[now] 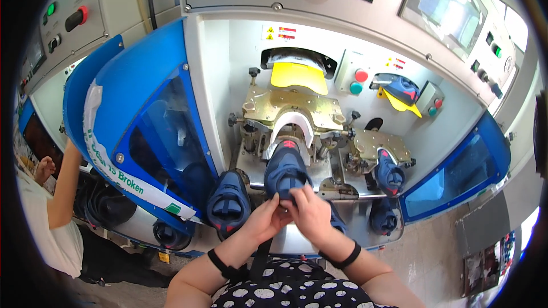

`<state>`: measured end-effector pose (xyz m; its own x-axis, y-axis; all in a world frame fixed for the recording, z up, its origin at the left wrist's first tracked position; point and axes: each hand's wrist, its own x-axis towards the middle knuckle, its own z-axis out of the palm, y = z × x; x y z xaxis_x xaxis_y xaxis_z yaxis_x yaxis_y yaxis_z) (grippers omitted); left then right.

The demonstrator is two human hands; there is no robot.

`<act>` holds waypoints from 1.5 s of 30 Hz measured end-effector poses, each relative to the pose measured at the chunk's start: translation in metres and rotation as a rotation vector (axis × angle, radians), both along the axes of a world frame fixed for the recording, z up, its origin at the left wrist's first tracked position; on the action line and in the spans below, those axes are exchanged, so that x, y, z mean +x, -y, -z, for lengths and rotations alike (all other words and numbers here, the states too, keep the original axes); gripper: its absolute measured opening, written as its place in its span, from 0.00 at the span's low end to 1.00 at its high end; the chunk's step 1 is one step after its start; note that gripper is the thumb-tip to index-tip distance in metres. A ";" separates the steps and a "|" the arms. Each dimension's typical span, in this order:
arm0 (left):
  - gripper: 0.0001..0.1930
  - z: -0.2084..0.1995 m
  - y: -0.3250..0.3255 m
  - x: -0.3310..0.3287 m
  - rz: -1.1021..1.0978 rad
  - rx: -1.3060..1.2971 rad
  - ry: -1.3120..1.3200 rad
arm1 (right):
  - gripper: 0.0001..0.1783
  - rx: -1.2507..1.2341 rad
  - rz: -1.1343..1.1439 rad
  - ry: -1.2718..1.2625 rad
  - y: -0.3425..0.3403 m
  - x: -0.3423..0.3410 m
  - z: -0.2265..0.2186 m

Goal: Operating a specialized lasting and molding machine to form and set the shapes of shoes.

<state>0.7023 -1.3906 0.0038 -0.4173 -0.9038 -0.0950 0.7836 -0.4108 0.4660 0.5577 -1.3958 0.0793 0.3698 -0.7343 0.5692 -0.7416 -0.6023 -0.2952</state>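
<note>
A dark blue shoe upper (283, 165) with a red mark at its toe points away from me, its toe at the white U-shaped pad (293, 120) of the brass-coloured clamp. My left hand (265, 217) is closed on the shoe's near end, thumb up against it. From the other side my right hand (311, 211) also grips that end, its fingers bent over the edge. Both sets of fingertips meet there, and the exact grip is partly hidden. Left of them sits a second blue shoe (228, 205) with a red mark at its near end.
At the right station another shoe (390, 174) rests against a smaller clamp (379, 145). One more stands on the metal shelf's right end (383, 217). A yellow flap (299, 77) hangs above the main clamp. Blue guards (154, 120) flank the opening. A co-worker's arm (64, 185) is at left.
</note>
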 end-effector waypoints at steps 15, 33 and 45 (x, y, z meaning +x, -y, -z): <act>0.14 0.004 0.032 -0.018 -0.265 0.275 -0.067 | 0.16 0.020 0.068 -0.051 0.042 0.015 0.021; 0.16 -0.002 0.034 -0.020 -0.322 0.304 0.074 | 0.36 -0.086 0.014 0.007 0.059 0.007 -0.012; 0.13 0.053 0.037 -0.020 -0.347 0.289 0.064 | 0.45 0.169 -0.022 -0.189 0.075 0.015 0.030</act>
